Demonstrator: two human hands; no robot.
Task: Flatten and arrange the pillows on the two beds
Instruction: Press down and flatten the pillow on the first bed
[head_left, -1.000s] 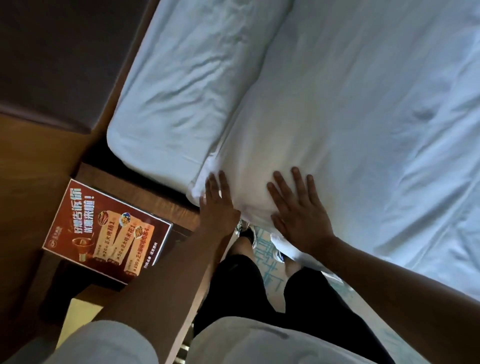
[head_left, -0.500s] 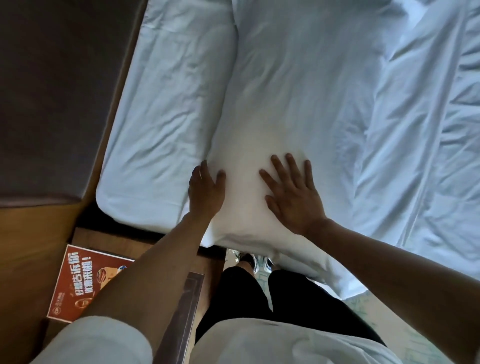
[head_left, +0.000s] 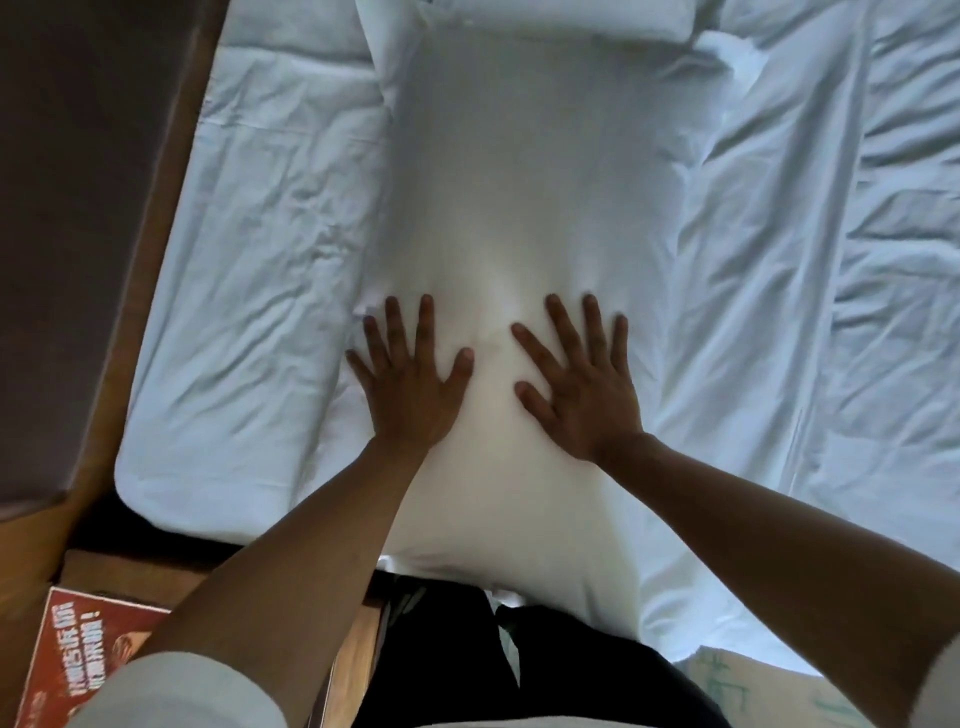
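Fingers (head_left: 426, 322) of both hands are spread wide, nothing gripped. Left hand (head_left: 410, 384) and right hand (head_left: 582, 384) are pressed flat, side by side, on the white pillow (head_left: 519, 182), which is laid lengthwise on the bed (head_left: 831, 312). A wrinkled sheet (head_left: 249, 312) is seen left of the pillow, a red leaflet (head_left: 78, 654) beyond it.

Dark padded headboard (head_left: 67, 249) framed in warm wood, wooden nightstand (head_left: 130, 579) below (red leaflet (head_left: 78, 654) on top), cool light.
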